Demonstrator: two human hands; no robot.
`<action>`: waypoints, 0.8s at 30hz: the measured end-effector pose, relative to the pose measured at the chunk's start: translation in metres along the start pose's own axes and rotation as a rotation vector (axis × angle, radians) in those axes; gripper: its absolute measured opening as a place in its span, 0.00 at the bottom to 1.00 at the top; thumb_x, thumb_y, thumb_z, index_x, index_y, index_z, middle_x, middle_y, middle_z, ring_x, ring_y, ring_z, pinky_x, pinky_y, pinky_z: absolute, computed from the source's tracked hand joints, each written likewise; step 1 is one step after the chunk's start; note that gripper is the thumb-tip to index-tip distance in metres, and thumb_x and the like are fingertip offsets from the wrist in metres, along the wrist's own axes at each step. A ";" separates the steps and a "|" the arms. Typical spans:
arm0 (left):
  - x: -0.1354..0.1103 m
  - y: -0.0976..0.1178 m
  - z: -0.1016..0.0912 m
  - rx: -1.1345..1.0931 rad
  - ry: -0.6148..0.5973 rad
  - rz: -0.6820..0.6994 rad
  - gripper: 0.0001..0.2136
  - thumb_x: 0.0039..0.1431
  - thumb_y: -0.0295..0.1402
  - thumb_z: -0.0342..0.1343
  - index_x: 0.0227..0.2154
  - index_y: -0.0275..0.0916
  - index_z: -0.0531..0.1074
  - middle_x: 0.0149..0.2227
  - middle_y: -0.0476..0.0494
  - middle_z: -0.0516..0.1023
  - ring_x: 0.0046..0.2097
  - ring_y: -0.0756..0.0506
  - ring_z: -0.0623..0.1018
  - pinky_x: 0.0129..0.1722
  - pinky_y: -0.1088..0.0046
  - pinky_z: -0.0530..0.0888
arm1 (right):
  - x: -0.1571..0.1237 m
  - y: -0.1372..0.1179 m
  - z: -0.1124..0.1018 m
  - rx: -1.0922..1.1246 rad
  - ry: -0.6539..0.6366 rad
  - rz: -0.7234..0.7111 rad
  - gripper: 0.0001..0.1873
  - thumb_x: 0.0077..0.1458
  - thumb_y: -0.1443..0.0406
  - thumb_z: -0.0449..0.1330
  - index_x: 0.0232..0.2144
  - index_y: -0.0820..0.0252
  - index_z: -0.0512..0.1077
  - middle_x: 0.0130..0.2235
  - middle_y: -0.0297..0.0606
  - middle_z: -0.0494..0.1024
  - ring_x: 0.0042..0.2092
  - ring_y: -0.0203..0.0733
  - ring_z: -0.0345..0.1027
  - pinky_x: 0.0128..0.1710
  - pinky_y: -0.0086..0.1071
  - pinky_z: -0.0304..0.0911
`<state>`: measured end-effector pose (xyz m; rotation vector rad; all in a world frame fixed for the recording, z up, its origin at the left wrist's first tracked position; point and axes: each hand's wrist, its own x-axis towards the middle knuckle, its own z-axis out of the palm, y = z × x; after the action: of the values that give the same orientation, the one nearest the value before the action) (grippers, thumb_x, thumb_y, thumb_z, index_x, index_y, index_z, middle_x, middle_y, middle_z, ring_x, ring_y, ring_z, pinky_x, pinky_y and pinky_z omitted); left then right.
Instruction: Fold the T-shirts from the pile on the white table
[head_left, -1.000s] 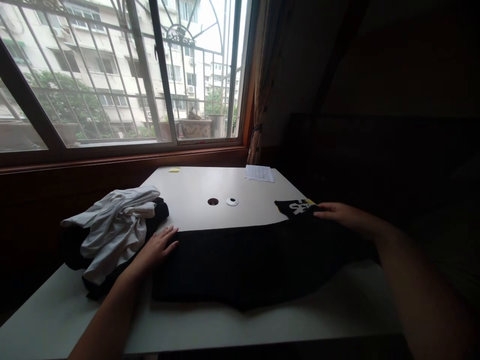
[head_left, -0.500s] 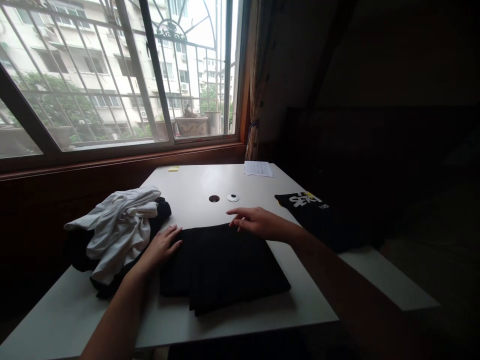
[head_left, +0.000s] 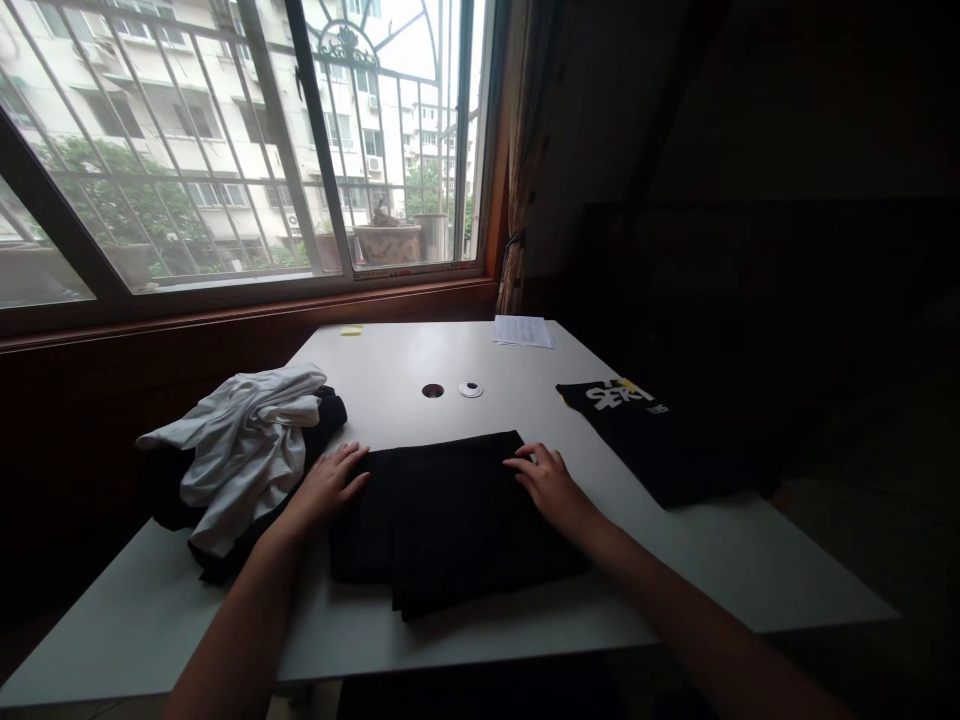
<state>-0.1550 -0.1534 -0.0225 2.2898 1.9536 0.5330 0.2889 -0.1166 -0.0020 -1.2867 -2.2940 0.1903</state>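
Observation:
A folded black garment lies on the white table in front of me. My left hand rests flat on its left edge with the fingers stretched out. My right hand lies flat on its upper right part, fingers spread. Neither hand grips anything. To the right lies another black garment with white lettering.
A heap of white and black clothes sits at the table's left. A round cable hole and its cap are mid-table, a paper sheet and a yellow note at the back. A barred window stands behind.
The wide black garment has been folded in from the right to a compact rectangle. My right hand moved left from the lettered garment onto the fold. My left hand stayed put.

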 end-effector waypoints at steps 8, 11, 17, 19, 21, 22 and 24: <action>0.003 -0.002 0.000 -0.015 0.101 0.078 0.25 0.66 0.47 0.50 0.62 0.43 0.70 0.64 0.37 0.71 0.65 0.35 0.70 0.65 0.53 0.67 | 0.023 0.041 -0.030 -0.197 0.027 0.052 0.23 0.62 0.74 0.49 0.50 0.55 0.80 0.52 0.46 0.75 0.55 0.54 0.63 0.58 0.50 0.65; 0.002 0.004 -0.005 -0.049 0.121 0.094 0.24 0.67 0.47 0.49 0.61 0.42 0.70 0.63 0.37 0.72 0.64 0.36 0.71 0.64 0.55 0.69 | 0.022 0.029 -0.044 -0.153 0.069 -0.021 0.19 0.63 0.72 0.52 0.47 0.56 0.80 0.52 0.46 0.77 0.57 0.55 0.63 0.60 0.51 0.63; 0.001 0.032 -0.018 -0.083 0.187 0.128 0.19 0.69 0.44 0.49 0.55 0.44 0.75 0.59 0.40 0.75 0.61 0.38 0.73 0.62 0.57 0.69 | -0.009 -0.035 -0.043 0.186 -0.153 -0.499 0.15 0.63 0.59 0.64 0.51 0.52 0.77 0.52 0.43 0.77 0.54 0.49 0.69 0.54 0.45 0.69; 0.001 0.044 -0.023 -0.084 0.210 0.152 0.17 0.69 0.41 0.49 0.53 0.43 0.76 0.56 0.41 0.77 0.59 0.39 0.74 0.61 0.58 0.70 | -0.020 -0.050 -0.036 0.189 -0.211 -0.589 0.25 0.57 0.53 0.69 0.54 0.54 0.76 0.52 0.44 0.77 0.54 0.50 0.69 0.54 0.45 0.70; 0.001 0.055 -0.027 -0.086 0.219 0.173 0.15 0.69 0.39 0.49 0.51 0.44 0.77 0.52 0.42 0.79 0.56 0.40 0.75 0.59 0.59 0.71 | -0.027 -0.056 -0.029 0.157 -0.220 -0.622 0.31 0.53 0.50 0.70 0.56 0.56 0.74 0.52 0.45 0.78 0.54 0.51 0.70 0.54 0.46 0.69; 0.002 0.059 -0.028 -0.089 0.218 0.178 0.15 0.69 0.38 0.49 0.50 0.44 0.77 0.50 0.43 0.80 0.54 0.40 0.75 0.58 0.60 0.71 | -0.029 -0.057 -0.026 0.136 -0.210 -0.632 0.31 0.54 0.51 0.70 0.56 0.56 0.74 0.52 0.45 0.78 0.53 0.51 0.70 0.53 0.46 0.70; 0.003 0.068 -0.030 -0.102 0.211 0.179 0.14 0.69 0.37 0.49 0.49 0.44 0.78 0.48 0.43 0.81 0.52 0.40 0.76 0.55 0.61 0.72 | -0.030 -0.056 -0.020 0.088 -0.171 -0.661 0.25 0.56 0.56 0.69 0.54 0.58 0.74 0.50 0.45 0.79 0.50 0.51 0.71 0.50 0.45 0.71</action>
<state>-0.1006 -0.1680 0.0255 2.4439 1.7641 0.9041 0.2691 -0.1746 0.0247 -0.4326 -2.6835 0.1693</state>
